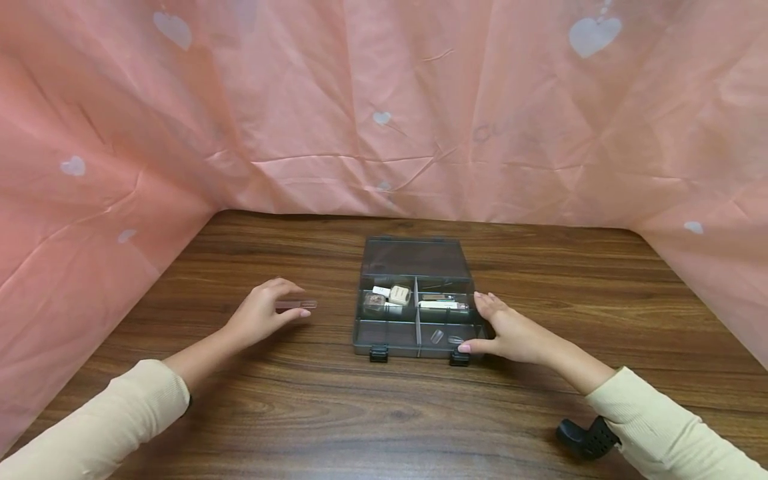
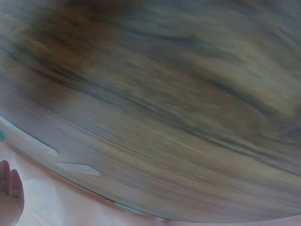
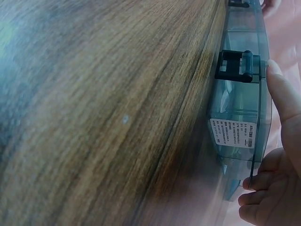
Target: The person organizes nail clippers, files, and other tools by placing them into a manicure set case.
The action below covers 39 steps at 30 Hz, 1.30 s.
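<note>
A dark translucent plastic storage box (image 1: 387,331) stands with its lid (image 1: 414,259) laid back behind it. My right hand (image 1: 510,331) grips its near right corner, thumb by the front latch (image 3: 235,66) and fingers at the side wall. Inside are small bottles (image 1: 400,295), a white slim tube (image 1: 441,305) and clear curved pieces (image 1: 437,337). To the box's left, my left hand (image 1: 262,308) has thumb and fingers spread on either side of a slim pinkish translucent piece (image 1: 309,305) on the table. In the left wrist view only some fingers (image 2: 16,188) show.
The wood-grain table (image 1: 288,407) is bordered by pink fabric (image 1: 420,133) with heart prints at the back and sides. A black strap piece (image 1: 591,440) sits beneath the right sleeve. A printed label (image 3: 233,133) is on the box's outside.
</note>
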Tool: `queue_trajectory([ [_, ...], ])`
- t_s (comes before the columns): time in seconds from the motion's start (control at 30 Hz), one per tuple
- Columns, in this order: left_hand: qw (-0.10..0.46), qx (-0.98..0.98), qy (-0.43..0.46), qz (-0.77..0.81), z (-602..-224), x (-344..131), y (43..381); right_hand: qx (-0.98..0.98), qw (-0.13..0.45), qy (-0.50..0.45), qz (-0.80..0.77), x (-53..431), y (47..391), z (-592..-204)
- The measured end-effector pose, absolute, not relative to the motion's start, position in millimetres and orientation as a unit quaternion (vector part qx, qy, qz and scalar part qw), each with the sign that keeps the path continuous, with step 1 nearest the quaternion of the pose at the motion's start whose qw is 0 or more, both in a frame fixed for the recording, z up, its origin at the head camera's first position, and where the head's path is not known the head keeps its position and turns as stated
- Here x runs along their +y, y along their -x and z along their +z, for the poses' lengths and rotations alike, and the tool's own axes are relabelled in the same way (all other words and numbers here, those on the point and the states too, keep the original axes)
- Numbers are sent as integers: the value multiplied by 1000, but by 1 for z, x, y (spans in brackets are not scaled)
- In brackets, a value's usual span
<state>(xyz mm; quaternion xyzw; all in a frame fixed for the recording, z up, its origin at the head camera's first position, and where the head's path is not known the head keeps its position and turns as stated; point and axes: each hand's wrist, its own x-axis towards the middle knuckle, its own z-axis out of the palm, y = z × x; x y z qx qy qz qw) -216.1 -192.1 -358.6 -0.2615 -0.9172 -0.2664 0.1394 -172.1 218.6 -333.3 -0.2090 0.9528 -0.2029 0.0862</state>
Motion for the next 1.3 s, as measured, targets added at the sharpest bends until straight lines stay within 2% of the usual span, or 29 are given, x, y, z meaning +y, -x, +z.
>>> queue_trajectory([
  [0.33,112,-939,227,-233,-366,-217,210,954,84,206,-201,218,173,-333],
  [0.6,111,-945,221,-213,-374,-231,212,954,88,204,-201,218,172,-332],
  [0.93,124,-949,226,-184,-376,-228,214,954,88,203,-202,219,172,-333],
  [1.3,89,-959,194,-187,-375,-228,216,954,85,205,-201,219,172,-335],
])
